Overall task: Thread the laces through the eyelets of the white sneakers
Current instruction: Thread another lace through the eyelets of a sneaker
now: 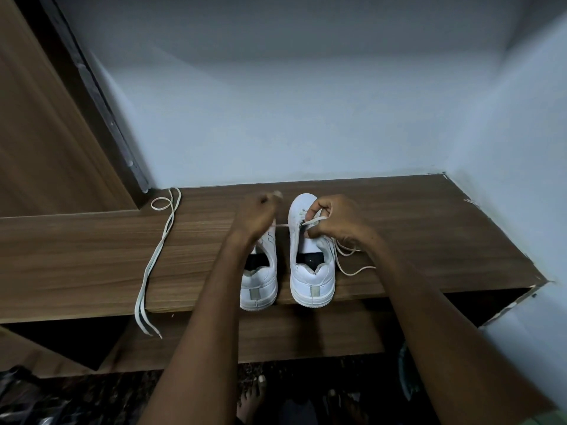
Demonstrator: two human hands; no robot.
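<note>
Right hand (334, 219) is curling its fingers around the lace (313, 223) at the eyelets of the right sneaker (311, 271). Left hand (256, 217), blurred, is pinching the same lace's other end, which is stretching taut between the hands. Left sneaker (260, 283) is sitting just beside, partly behind the left forearm. Both are standing heels-toward-camera on the wooden desk (92, 256). A spare lace (153, 265) is lying well left, its ends hanging over the desk edge.
</note>
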